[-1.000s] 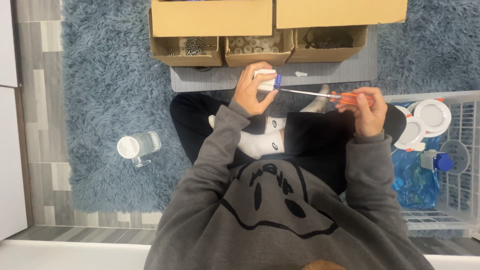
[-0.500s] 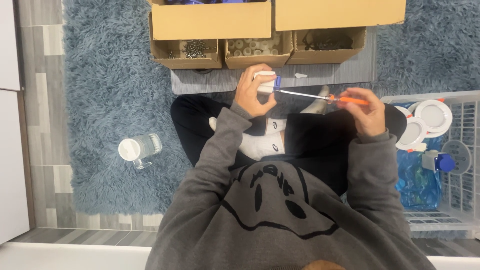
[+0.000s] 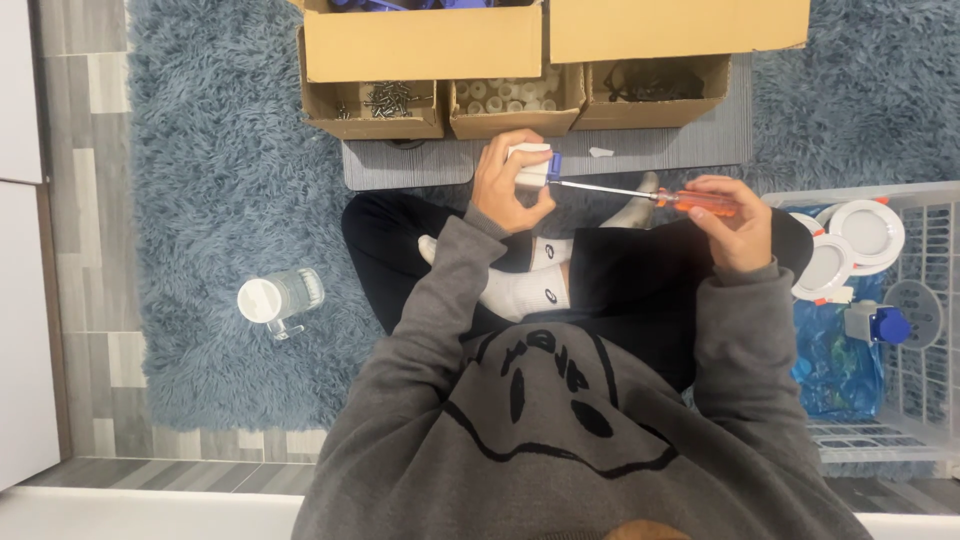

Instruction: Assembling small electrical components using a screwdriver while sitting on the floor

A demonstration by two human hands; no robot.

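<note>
Between my hands — left hand (image 3: 510,185) fingers wrapped round white-and-blue fitting (image 3: 535,165); right hand (image 3: 735,225) clasps orange-handled screwdriver (image 3: 650,195), tip at the fitting.

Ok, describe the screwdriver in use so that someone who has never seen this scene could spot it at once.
Start at the grey mat in front of the three open cardboard boxes on the blue rug. Just below it, the right hand grips the screwdriver, its thin metal shaft running left to the small white part in the left hand. Its orange handle is the only orange thing there.
</note>
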